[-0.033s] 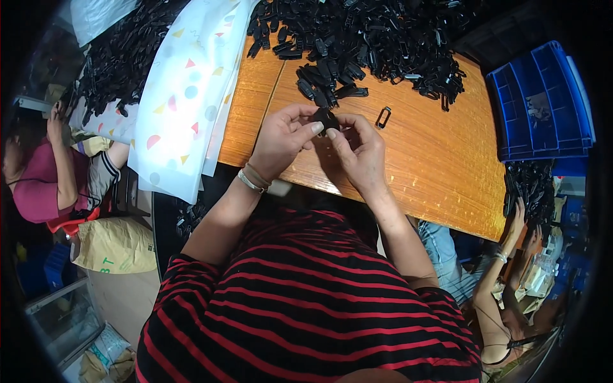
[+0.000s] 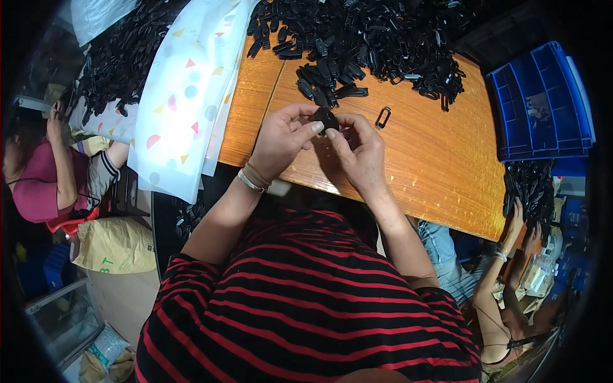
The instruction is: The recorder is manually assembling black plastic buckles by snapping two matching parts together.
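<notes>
Between the fingertips of both hands is a small black plastic part (image 2: 327,119), held above the near edge of the wooden table. My left hand (image 2: 284,137) pinches it from one side with thumb and forefinger. On the other side my right hand (image 2: 361,143) grips it the same way, thumb at its lower edge. Fingers cover much of the part, so its full shape is hidden. Just beyond lies a small cluster of black plastic pieces (image 2: 329,76). A single thin black frame-shaped piece (image 2: 383,117) rests on the wood to the right of my right hand.
A big heap of black plastic pieces (image 2: 377,38) covers the far table (image 2: 440,166). A patterned white sheet (image 2: 182,102) hangs at left. Blue crates (image 2: 543,105) stand at right. Co-workers handle more black pieces: a person in pink (image 2: 48,185) and another person's hand (image 2: 514,220).
</notes>
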### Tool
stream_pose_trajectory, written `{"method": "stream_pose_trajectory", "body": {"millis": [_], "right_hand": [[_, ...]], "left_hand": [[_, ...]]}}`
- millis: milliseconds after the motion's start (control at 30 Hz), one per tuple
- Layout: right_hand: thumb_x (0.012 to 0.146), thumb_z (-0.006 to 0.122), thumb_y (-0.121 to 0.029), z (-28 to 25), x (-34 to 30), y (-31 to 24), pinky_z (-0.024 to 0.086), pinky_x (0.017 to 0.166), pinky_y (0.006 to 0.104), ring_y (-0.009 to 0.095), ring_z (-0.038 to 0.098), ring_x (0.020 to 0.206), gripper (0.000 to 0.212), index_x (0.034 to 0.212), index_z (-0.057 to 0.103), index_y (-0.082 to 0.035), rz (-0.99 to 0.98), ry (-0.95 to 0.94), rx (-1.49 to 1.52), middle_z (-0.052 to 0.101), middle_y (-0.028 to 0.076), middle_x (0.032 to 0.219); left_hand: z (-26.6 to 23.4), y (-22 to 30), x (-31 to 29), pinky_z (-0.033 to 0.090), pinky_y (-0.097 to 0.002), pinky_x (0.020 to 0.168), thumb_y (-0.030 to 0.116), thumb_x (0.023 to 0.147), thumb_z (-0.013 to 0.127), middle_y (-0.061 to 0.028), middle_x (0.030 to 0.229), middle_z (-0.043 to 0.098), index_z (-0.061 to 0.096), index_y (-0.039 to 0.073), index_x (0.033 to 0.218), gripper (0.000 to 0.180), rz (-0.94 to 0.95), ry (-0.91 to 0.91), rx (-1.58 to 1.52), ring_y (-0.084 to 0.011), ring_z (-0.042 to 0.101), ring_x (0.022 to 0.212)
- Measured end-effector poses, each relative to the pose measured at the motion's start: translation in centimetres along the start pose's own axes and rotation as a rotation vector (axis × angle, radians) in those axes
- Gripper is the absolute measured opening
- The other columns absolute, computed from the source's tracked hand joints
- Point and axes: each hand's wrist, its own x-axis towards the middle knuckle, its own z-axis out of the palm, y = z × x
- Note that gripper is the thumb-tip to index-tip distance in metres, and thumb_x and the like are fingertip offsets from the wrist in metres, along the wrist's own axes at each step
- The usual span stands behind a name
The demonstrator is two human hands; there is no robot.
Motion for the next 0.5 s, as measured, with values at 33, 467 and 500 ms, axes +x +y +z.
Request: {"method": "stream_pose_trajectory", "body": {"millis": [33, 467, 500], "right_hand": [[0.086, 0.067, -0.004, 0.1, 0.0, 0.0, 0.049, 0.064, 0.0216, 0.008, 0.061, 0.073, 0.019, 0.104, 0.062, 0.002, -0.011, -0.002, 0.002, 0.065, 0.004, 0.086], [0.076, 0.075, -0.005, 0.8, -0.5, -1.6, 0.049, 0.057, 0.0298, 0.019, 0.06, 0.066, 0.028, 0.1, 0.061, -0.001, -0.282, 0.039, -0.238, 0.058, 0.01, 0.084], [0.076, 0.075, -0.005, 0.9, -0.7, -1.8, 0.049, 0.057, 0.0298, 0.019, 0.06, 0.066, 0.028, 0.1, 0.061, -0.001, -0.283, 0.042, -0.239, 0.058, 0.01, 0.084]], "left_hand": [[0.0, 0.1, -0.1, 0.047, -0.0174, 0.062, 0.005, 0.09, 0.061, -0.0026, 0.096, 0.064, 0.058, -0.003, 0.114, 0.026, 0.001, 0.002, 0.015, -0.0042, 0.059, 0.078], [2.0, -0.5, -1.8, 0.037, -0.014, 0.055, 0.006, 0.094, 0.057, 0.004, 0.078, 0.058, 0.06, -0.003, 0.114, 0.022, 0.215, 0.143, 0.24, 0.0002, 0.047, 0.062], [2.1, -0.4, -2.0, 0.037, -0.014, 0.055, 0.006, 0.094, 0.057, 0.004, 0.078, 0.058, 0.06, -0.003, 0.114, 0.022, 0.216, 0.141, 0.24, 0.0002, 0.047, 0.062]]}}
